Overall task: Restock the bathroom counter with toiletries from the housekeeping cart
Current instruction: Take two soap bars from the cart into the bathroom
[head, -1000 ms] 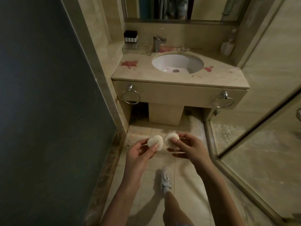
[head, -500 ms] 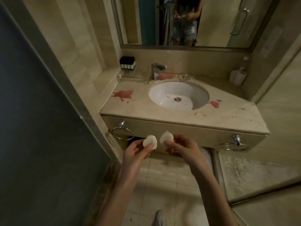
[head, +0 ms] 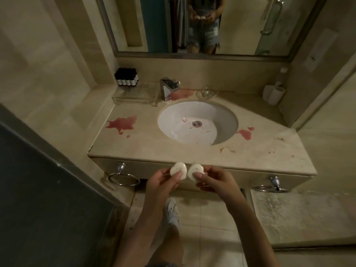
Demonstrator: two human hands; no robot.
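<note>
My left hand (head: 163,182) pinches a small round white soap (head: 178,169), and my right hand (head: 215,180) pinches a second round white soap (head: 195,169). The two soaps sit side by side, almost touching, just in front of the beige stone counter's (head: 150,151) front edge. The counter holds a white round sink (head: 196,122) with a chrome faucet (head: 168,88) behind it. A clear tray (head: 133,96) lies at the back left, with several small dark bottles (head: 126,77) behind it.
Red stains (head: 121,124) mark the counter left of the sink, behind the faucet and at the right. A small glass dish (head: 208,92) and a white holder (head: 273,94) stand at the back. Towel rings (head: 123,179) hang below the counter. A dark door (head: 38,189) stands left, glass shower panel right.
I have stepped closer to the counter, which now fills more of the view. Both hands with their soaps have risen to the counter's front edge.
</note>
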